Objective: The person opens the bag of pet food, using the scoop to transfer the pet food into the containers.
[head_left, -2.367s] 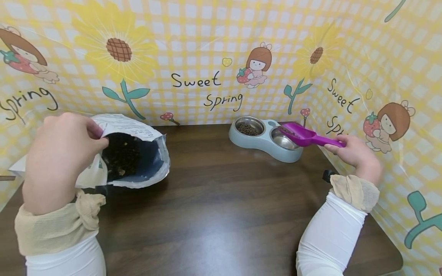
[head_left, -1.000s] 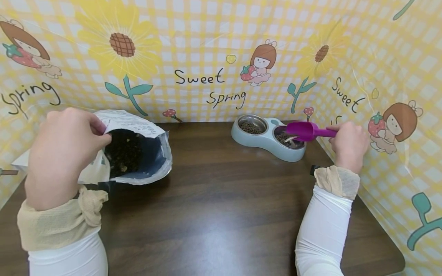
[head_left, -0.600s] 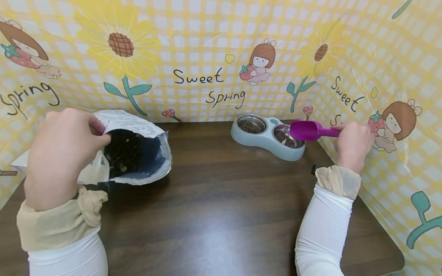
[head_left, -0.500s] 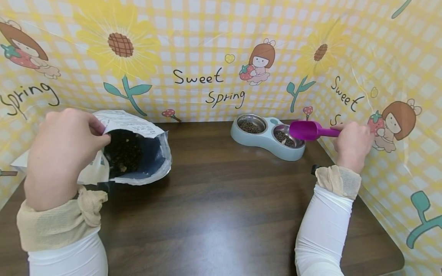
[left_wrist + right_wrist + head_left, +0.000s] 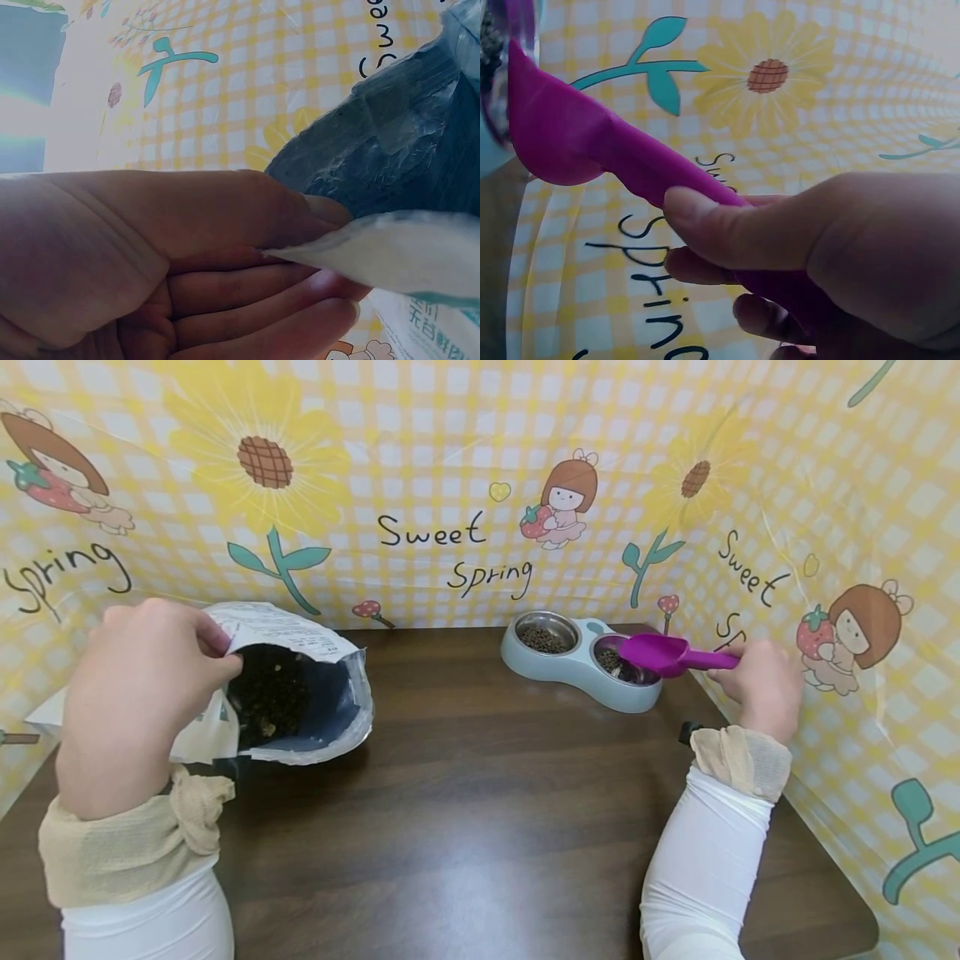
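At the left, my left hand (image 5: 142, 693) pinches the upper edge of a white pet food bag (image 5: 300, 631) between thumb and fingers. The bag's mouth gapes towards the right, with dark kibble (image 5: 270, 693) inside. My right hand (image 5: 761, 685) holds a purple scoop (image 5: 660, 655) by its handle, thumb along the top in the right wrist view. Its blade is over the right bowl of a light blue double pet bowl (image 5: 551, 671), partly covering it. Brown kibble lies in both steel bowls, and a pale piece shows in the right one.
A dark wood table (image 5: 450, 810) lies under everything, its rounded corner at the lower right. A yellow checked cloth (image 5: 435, 443) with flowers and lettering rises behind it and along the right side, close to my right hand.
Kibble that was on the scoop has gone into the right bowl. The scoop was turned over there, then rolled back upward. My left hand has kept its pinch on the bag.
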A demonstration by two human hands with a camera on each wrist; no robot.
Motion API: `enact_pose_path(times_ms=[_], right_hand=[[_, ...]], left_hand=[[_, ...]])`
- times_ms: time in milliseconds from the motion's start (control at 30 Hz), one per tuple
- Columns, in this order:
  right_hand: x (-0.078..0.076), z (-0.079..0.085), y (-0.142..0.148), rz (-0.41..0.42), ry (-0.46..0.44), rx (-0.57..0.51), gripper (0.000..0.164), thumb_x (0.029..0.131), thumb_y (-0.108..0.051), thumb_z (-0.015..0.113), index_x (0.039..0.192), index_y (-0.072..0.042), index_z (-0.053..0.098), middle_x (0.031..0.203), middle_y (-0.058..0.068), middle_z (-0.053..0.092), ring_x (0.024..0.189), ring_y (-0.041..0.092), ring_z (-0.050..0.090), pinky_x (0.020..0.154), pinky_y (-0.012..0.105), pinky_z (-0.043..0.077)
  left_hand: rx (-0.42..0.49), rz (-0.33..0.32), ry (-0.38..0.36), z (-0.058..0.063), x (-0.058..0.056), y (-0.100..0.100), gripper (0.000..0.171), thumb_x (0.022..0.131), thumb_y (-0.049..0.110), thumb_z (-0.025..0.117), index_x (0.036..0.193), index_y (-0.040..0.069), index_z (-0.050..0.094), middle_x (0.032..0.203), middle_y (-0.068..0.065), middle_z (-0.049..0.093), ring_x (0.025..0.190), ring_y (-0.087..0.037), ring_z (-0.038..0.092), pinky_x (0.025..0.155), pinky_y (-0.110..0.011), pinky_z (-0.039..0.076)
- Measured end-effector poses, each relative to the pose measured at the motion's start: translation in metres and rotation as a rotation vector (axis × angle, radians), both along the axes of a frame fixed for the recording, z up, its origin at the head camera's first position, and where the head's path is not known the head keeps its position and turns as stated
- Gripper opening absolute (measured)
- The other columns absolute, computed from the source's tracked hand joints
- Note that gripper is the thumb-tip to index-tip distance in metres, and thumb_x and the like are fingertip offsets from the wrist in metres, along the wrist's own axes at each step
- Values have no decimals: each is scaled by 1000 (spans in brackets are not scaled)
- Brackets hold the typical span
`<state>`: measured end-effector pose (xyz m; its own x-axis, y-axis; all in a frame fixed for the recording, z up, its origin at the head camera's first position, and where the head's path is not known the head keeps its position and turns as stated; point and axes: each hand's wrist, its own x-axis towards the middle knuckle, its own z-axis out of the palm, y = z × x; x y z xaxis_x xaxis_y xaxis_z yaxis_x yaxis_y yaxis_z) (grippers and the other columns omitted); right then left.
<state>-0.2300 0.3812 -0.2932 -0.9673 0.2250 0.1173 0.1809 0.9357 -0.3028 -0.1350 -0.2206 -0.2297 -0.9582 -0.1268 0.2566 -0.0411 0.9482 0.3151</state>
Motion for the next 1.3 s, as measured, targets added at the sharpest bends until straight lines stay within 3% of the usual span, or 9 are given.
enact_pose_path(times_ms=[300,467,667,1000,1200,1300], right_hand=[[0,10,-3,90,-68,-42,50,109,-36,63,141,2,66,101,25,67,85,33,56,63,34,40],[-3,17,-10,184,-106,-40,48,112,-37,52,125,6,68,80,10,58,73,25,49,61,34,38],[-6,20,-16,231,-171,-70,44,114,-33,46,116,6,66,86,12,60,78,27,50,67,35,38],[-6,22,-23,297,-167,-76,43,115,-39,48,115,1,64,95,14,61,89,30,54,74,36,40],[-6,25,-37,403,-92,-93,41,109,-44,62,121,-5,68,79,2,51,74,19,47,66,33,39],[-5,28,-46,460,-52,-90,37,108,-44,66,118,-8,70,80,1,54,73,15,47,65,31,39]], left_hand=[[-2,5,-12,-1,-1,0,24,97,15,73,105,-5,80,106,-30,79,96,-58,61,67,-59,55],[-7,2,-7,0,-1,-1,24,96,15,74,105,-6,80,104,-30,79,94,-57,62,66,-59,54],[1,-7,5,0,-1,-1,22,95,15,75,102,-5,80,100,-28,79,89,-54,65,58,-48,51],[10,-5,-2,0,1,0,23,97,14,72,106,-6,80,105,-30,79,93,-55,64,71,-61,53],[1,2,-13,1,1,0,24,97,15,73,106,-6,80,107,-30,79,93,-56,65,67,-61,55],[1,8,-13,1,1,0,25,97,16,74,107,-6,80,107,-30,79,94,-57,65,68,-62,55]])
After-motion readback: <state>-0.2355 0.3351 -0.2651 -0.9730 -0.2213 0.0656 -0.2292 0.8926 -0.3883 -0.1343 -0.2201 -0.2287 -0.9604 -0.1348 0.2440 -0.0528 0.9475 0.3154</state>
